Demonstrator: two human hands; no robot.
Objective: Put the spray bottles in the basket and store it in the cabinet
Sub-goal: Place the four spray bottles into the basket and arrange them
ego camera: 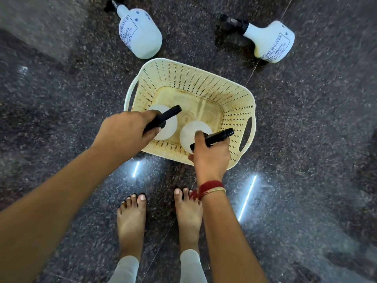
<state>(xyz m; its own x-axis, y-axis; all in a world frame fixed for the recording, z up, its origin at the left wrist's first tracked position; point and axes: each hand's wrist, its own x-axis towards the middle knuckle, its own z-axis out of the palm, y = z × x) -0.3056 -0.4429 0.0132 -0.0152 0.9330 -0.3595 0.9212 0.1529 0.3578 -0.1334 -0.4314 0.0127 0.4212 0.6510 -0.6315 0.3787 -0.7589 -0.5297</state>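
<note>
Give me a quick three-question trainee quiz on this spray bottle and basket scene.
1. How many spray bottles lie on the floor outside the basket?
2. True or false: each hand grips a bottle by its black sprayer head.
3. Which wrist wears a red thread?

Key:
1. Two: the left bottle and the right bottle.
2. True: left hand, right hand.
3. The right, red thread.
</note>
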